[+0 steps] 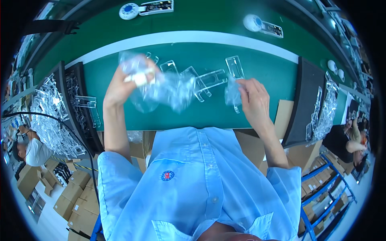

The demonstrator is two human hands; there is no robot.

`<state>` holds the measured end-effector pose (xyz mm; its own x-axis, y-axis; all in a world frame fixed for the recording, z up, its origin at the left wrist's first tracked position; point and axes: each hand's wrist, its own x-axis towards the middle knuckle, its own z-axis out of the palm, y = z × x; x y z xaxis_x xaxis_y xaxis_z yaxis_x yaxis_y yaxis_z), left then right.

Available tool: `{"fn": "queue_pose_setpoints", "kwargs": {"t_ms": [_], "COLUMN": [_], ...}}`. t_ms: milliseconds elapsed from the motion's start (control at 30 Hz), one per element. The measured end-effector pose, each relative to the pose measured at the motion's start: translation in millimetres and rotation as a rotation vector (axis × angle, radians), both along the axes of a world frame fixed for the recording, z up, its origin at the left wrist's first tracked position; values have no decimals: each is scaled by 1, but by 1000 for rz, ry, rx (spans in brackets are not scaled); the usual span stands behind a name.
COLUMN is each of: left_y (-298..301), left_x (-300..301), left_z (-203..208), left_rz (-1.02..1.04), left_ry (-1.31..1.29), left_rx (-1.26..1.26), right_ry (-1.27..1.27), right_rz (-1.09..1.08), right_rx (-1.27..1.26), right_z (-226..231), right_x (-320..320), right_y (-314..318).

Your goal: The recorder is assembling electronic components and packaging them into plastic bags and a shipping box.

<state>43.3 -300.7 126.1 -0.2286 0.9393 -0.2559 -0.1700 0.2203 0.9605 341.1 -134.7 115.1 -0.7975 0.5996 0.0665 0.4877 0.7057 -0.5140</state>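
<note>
The green counter (241, 80) fills the upper half of the view, with a pale stripe curving across it toward twelve o'clock. At nine o'clock a dark tray (64, 80) carries a heap of clear plastic parts (50, 116); at three o'clock a second dark tray (307, 100) holds a smaller stack of clear parts (323, 108). The person's light blue shirt (201, 180) takes up the six o'clock area.

The left hand (120, 86), raised at about eleven o'clock from the centre, is closed around a crumpled clear plastic bag (165, 90) and a small white piece (138, 78), its fingers curled over both. The bag hangs rightward from that hand, above the counter. The right hand (253, 98), at about two o'clock from the centre, pinches a smaller clear film piece (232, 94) between thumb and fingertips, just above the counter.

Between the two hands, several clear plastic frames (209, 80) lie flat on the counter, one clear rectangular piece (234, 66) just beyond the right hand. Beyond the stripe, two round white devices with dark boards attached sit at twelve o'clock (128, 10) and one o'clock (253, 22).
</note>
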Motion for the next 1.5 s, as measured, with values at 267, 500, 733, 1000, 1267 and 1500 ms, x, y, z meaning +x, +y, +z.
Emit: {"fn": "queue_pose_setpoints", "kwargs": {"t_ms": [267, 500, 733, 1000, 1267, 1500], "left_y": [0, -152, -344, -427, -165, 17], "left_x": [101, 70, 64, -7, -21, -265], "left_z": [-12, -24, -144, -304, -24, -108], "left_rz": [-303, 10, 718, -50, 270, 991], "left_ry": [250, -244, -207, 805, 520, 174], "left_rx": [334, -70, -727, -1276, -172, -305], "right_ry": [209, 191, 185, -17, 59, -97], "right_rz": [220, 298, 724, 1038, 118, 855], "right_rx": [-519, -716, 44, 346, -190, 483], "right_z": [31, -6, -71, -88, -115, -78], "right_x": [-33, -63, -192, -268, -261, -254], "right_y": [-44, -51, -70, -96, -81, -41]}}
